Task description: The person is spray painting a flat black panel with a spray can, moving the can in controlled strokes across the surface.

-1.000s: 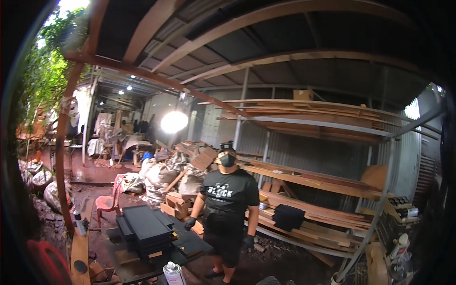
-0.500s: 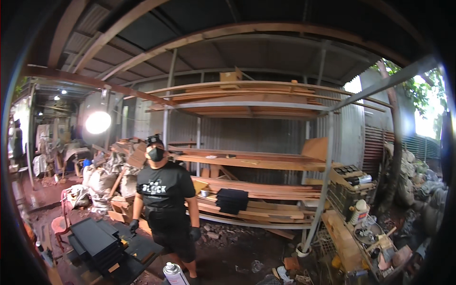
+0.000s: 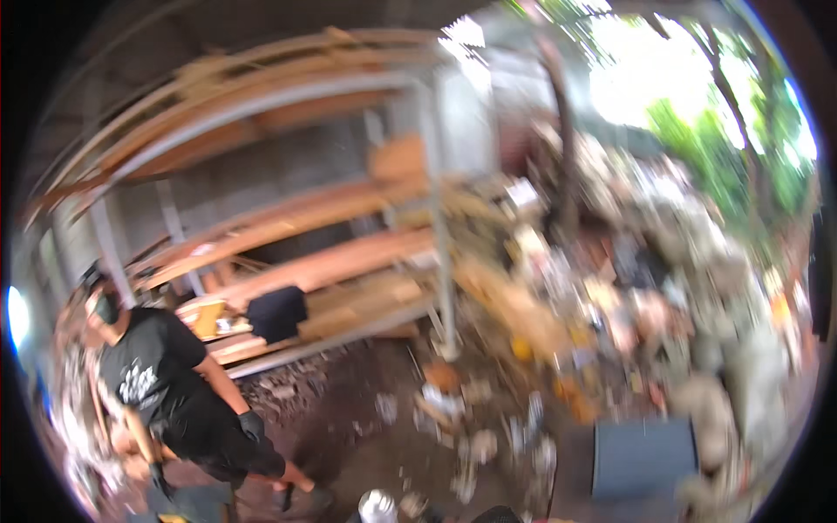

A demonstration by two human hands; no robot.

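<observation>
Neither of my hands can be made out. A spray can (image 3: 377, 506) with a pale top shows at the lower edge; whatever supports it is out of the picture. Close to its right, a dark rounded shape (image 3: 497, 515) pokes in at the edge, too little of it visible to name. A flat dark grey panel (image 3: 645, 458) lies at the lower right. At the lower left, a co-worker in black (image 3: 166, 375) stands with one gloved hand (image 3: 159, 479) at a dark panel (image 3: 187, 504). The whole view is smeared by motion.
Behind the co-worker, a metal rack (image 3: 440, 261) carries long wooden boards (image 3: 288, 222) and a dark stack (image 3: 277, 314). Loose debris (image 3: 462, 427) litters the ground. Filled sacks (image 3: 750, 357) pile up at the right, near a tree trunk (image 3: 562, 131).
My view has swung right and tilted, so the co-worker and rack now sit farther left. The grey panel at the lower right has come into view. The spray can shows lower.
</observation>
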